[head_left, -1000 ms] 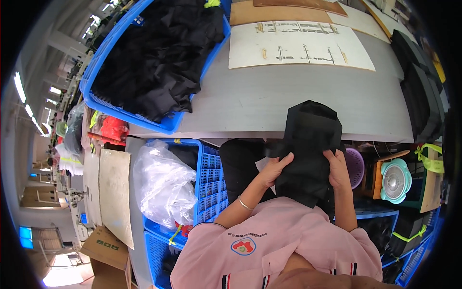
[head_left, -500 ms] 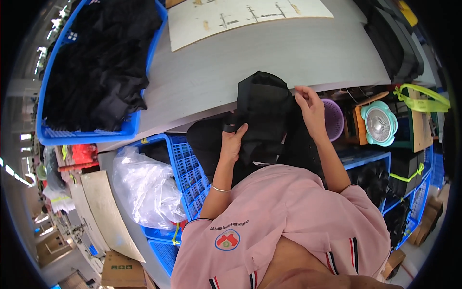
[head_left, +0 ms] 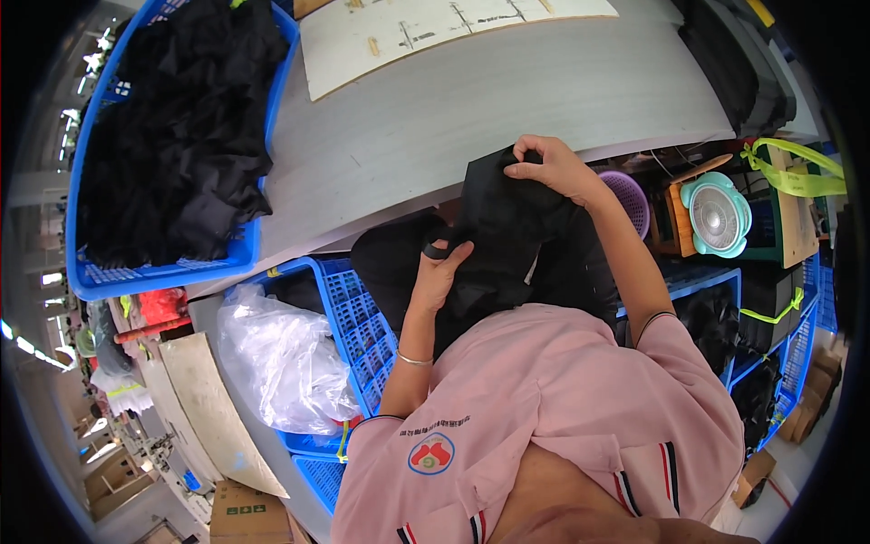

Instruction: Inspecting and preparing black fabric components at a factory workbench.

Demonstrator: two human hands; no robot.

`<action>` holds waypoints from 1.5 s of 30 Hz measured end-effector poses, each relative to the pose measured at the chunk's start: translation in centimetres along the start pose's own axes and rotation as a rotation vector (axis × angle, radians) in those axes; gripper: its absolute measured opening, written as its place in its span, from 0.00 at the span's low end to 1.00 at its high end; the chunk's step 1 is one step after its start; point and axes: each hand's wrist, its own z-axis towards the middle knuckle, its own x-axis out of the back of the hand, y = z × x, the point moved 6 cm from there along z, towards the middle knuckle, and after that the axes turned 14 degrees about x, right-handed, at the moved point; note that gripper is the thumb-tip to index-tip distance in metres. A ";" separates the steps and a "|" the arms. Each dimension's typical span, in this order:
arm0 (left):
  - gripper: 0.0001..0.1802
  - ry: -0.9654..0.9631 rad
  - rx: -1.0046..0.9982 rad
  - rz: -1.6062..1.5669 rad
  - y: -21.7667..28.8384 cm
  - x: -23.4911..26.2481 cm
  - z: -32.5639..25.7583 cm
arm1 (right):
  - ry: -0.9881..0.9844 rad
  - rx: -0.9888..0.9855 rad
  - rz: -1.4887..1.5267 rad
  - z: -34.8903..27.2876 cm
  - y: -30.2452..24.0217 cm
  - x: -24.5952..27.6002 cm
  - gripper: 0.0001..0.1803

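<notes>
In the head view, a folded black fabric garment (head_left: 494,231) hangs over the near edge of the grey worktable (head_left: 507,100), just below centre. The right hand (head_left: 548,168), at 1 o'clock from it, pinches its top edge with curled fingers. The left hand (head_left: 441,267), at 8 o'clock, grips a fold; its fingertips are buried in cloth. The garment's lower part merges with dark fabric beneath. A blue plastic crate (head_left: 163,272) of black clothes sits at 10 o'clock, partly cut off.

Grey worktop (head_left: 507,109): a blue crate (head_left: 163,276) of black fabric sits at its left end, a pale pattern sheet (head_left: 435,32) along the far edge.
</notes>
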 end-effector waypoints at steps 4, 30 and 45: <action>0.02 -0.088 0.080 -0.017 0.5 -0.4 0.4 | 0.173 0.223 0.194 -0.1 -1.4 0.3 0.07; 0.25 -0.650 0.575 0.418 -4.7 -14.4 -4.6 | 1.218 -0.201 0.612 -24.8 12.6 1.9 0.13; 0.26 -0.768 -1.070 -0.011 24.9 -20.2 -19.7 | 1.831 -0.450 0.735 -70.9 18.8 -5.9 0.20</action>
